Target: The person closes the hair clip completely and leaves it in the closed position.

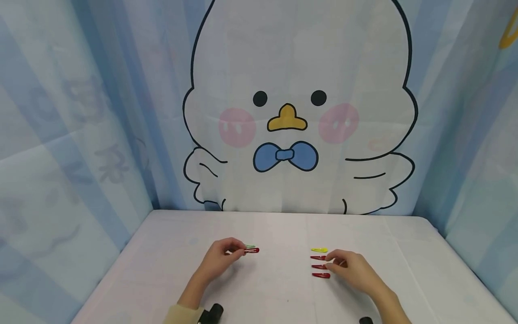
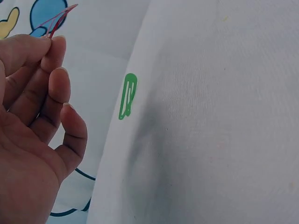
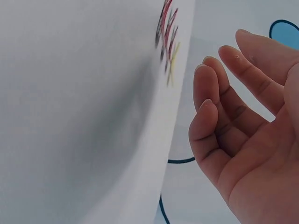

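Note:
My left hand (image 1: 221, 257) pinches a red snap hair clip (image 1: 253, 250) between thumb and index finger, held above the table. On the cloth just beyond it lies a green hair clip (image 2: 129, 95), plain in the left wrist view and partly covered in the head view. To the right, my right hand (image 1: 358, 272) hovers beside a column of clips, thumb and index finger apart with nothing between them. That column has a yellow clip (image 1: 319, 250) at the far end, then three red ones: the upper (image 1: 317, 258), the middle (image 1: 318, 267) and the nearest (image 1: 321, 275).
A white cloth covers the table (image 1: 283, 297). Behind it hangs a curtain (image 1: 299, 189) with a cartoon bird, and blue-striped curtains stand at both sides. Dark wrist devices (image 1: 214, 312) show at the lower edge.

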Demonstrator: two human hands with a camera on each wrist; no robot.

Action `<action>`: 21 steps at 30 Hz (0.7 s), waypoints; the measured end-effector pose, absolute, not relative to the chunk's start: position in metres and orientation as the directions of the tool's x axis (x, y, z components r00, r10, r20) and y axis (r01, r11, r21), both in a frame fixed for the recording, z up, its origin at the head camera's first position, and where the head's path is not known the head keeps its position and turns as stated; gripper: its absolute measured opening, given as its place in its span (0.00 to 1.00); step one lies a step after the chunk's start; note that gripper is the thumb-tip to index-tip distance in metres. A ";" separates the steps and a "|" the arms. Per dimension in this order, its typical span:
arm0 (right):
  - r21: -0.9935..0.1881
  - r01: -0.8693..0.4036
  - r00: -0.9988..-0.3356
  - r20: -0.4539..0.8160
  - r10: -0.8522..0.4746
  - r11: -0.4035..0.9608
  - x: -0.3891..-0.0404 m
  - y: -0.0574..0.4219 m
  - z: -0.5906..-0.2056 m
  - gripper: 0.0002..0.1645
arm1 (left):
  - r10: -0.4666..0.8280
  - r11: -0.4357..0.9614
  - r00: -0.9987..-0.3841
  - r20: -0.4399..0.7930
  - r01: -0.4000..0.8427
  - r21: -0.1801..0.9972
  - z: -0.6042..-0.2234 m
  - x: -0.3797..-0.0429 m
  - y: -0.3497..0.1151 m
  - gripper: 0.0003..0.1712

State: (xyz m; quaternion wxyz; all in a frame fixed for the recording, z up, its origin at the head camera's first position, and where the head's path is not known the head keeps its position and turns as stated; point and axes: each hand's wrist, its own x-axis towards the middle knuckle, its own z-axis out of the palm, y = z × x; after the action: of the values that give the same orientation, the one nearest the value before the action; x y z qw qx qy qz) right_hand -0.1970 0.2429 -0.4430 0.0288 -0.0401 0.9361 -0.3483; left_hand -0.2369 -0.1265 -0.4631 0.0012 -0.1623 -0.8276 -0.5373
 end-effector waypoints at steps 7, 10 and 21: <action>-0.676 -0.047 -0.997 -0.010 -0.073 0.735 -0.193 0.236 -0.437 0.08 | 0.240 0.326 -0.957 0.166 0.240 0.915 -0.460 -0.231 -0.123 0.04; -0.685 -0.061 -0.997 0.007 -0.077 0.726 -0.192 0.232 -0.434 0.07 | 0.227 0.306 -0.959 0.170 0.236 0.922 -0.458 -0.227 -0.121 0.04; -0.762 -0.119 -0.992 0.074 -0.098 0.637 -0.187 0.216 -0.424 0.08 | 0.202 0.247 -0.960 0.194 0.241 0.939 -0.461 -0.214 -0.112 0.04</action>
State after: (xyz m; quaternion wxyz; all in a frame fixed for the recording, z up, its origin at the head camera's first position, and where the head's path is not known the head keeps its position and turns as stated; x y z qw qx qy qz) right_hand -0.1874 0.2162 -0.4240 -0.0129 -0.0600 0.9045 -0.4221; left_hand -0.2142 -0.1116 -0.4605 0.0163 -0.1405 -0.7893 -0.5975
